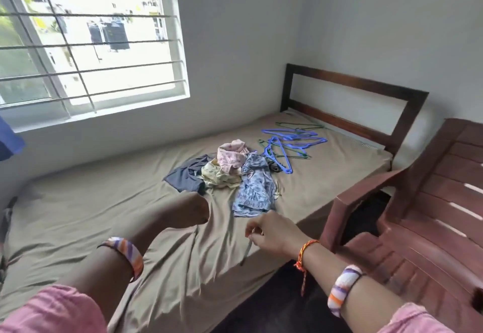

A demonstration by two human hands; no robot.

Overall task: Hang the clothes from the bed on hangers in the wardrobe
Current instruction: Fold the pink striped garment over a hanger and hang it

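Where the clothes lie: as the view looks down from the person's head, a small heap of crumpled clothes (230,176) sits on the middle of a bed covered by a wrinkled tan sheet (104,217), beyond both hands and touched by neither.
Garments in the heap: a pink patterned piece (232,156) lies on top, a pale yellow piece (219,177) below it, a dark navy piece (187,177) to the left, and a blue and white printed piece (257,191) spreads toward the near edge of the bed.
Hangers: a loose scatter of thin blue and green plastic hangers (287,144) lies flat on the sheet just past the heap, near the dark wooden headboard (350,97).
Left hand (192,211): it reaches over the sheet short of the navy piece; it is in shadow and seen from the back, so I cannot tell how its fingers lie or whether it holds anything.
Right hand (271,231): near the bed's front edge, just short of the blue printed piece, its fingers curl and pinch a thin pale strip (248,249) that hangs down; what the strip is cannot be made out.
Beside the bed: a reddish-brown plastic chair (428,202) stands at the right.
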